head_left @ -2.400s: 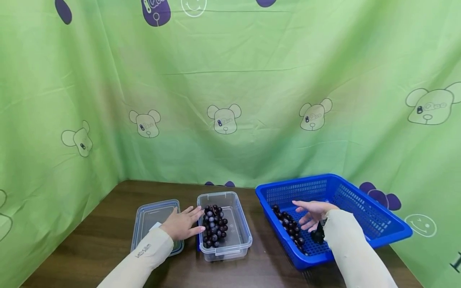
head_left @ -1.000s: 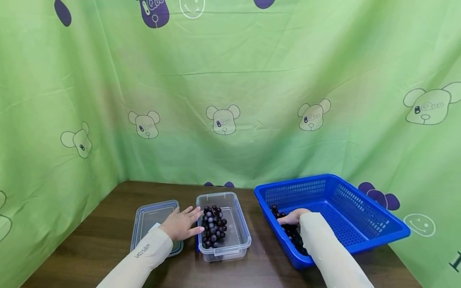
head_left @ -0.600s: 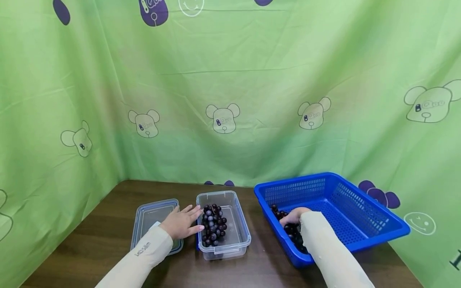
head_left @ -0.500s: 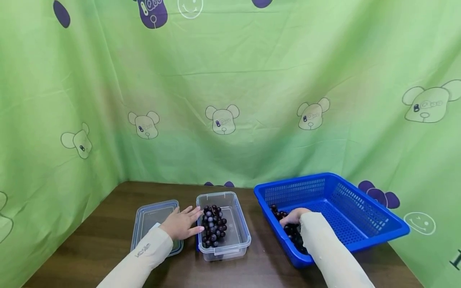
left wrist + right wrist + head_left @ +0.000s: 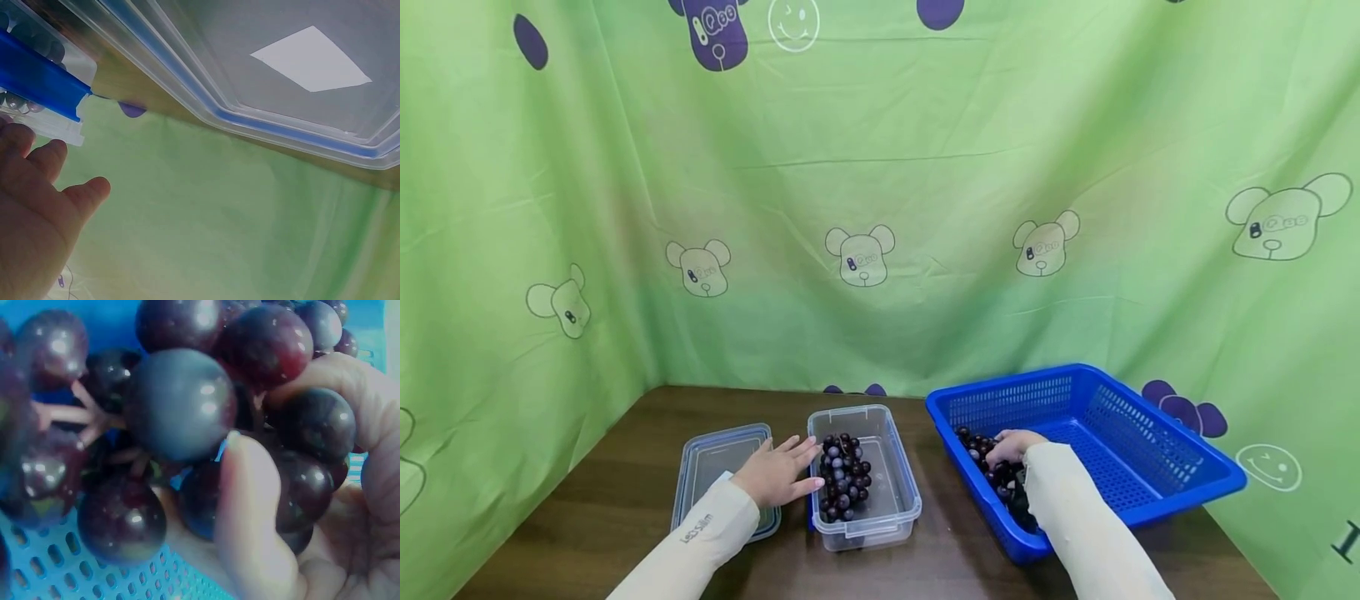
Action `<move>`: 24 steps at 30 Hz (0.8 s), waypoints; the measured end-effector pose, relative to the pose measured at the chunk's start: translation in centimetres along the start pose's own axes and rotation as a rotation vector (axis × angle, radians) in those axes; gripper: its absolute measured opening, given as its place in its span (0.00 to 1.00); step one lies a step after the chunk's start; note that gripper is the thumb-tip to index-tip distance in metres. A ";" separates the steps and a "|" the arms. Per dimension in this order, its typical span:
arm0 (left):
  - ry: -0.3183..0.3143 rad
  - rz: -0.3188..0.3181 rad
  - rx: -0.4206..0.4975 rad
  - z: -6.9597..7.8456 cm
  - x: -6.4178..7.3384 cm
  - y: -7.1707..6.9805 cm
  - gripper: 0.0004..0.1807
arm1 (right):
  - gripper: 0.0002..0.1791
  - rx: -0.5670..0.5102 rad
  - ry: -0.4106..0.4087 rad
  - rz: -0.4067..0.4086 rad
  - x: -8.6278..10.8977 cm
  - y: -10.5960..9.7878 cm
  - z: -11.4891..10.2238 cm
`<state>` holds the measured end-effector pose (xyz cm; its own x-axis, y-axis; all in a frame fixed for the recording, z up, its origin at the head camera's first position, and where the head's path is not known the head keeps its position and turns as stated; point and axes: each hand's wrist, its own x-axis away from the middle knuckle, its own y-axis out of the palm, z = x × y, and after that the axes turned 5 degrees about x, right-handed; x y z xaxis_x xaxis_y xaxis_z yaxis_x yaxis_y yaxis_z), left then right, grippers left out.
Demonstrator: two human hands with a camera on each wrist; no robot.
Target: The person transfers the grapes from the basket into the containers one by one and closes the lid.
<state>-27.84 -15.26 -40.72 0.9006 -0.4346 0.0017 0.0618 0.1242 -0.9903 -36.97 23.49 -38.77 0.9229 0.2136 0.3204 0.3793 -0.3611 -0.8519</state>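
Right hand (image 5: pixel 1015 446) grips dark grape bunch (image 5: pixel 181 403) in blue basket (image 5: pixel 1007 408); left hand (image 5: pixel 775 475) spread at rim of clear container (image 5: pixel 872 536); bunch might shed fruit if squeezed too hard or if its full weight hangs on few stems (image 5: pixel 65 412).

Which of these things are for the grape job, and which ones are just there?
Probably for the job:
blue basket
dark grapes inside it, being held
clear box
more grapes in the box
lid, off the box

Just there:
green curtain with printed faces
brown table underneath
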 end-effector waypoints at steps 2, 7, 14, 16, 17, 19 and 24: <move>-0.001 0.004 -0.002 0.0 -0.1 0.0 0.33 | 0.38 -0.008 0.002 -0.007 0.0 -0.1 0.0; -0.007 -0.002 -0.010 -0.2 -0.1 0.1 0.33 | 0.38 -0.064 0.005 -0.004 -0.1 -0.3 0.2; -0.010 0.000 -0.007 -0.1 -0.1 0.1 0.34 | 0.40 -0.216 0.004 -0.006 0.1 -0.4 0.6; -0.010 -0.005 0.000 -0.1 0.0 0.2 0.34 | 0.42 -0.309 0.028 -0.017 0.3 -0.5 0.8; -0.008 -0.007 0.003 -0.1 -0.1 0.2 0.34 | 0.42 -0.365 0.043 -0.022 0.5 -0.6 0.8; -0.002 -0.007 0.005 -0.2 -0.1 0.3 0.34 | 0.43 -0.462 0.066 -0.017 0.7 -0.9 0.9; 0.001 0.008 -0.005 -0.4 -0.3 0.3 0.33 | 0.45 -0.571 0.103 -0.004 -0.8 -1.5 2.0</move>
<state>-28.24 -15.50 -41.11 0.9005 -0.4348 -0.0064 0.0526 0.1235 -0.9910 -38.41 25.65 -38.52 0.9123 0.1363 0.3862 0.3317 -0.7990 -0.5016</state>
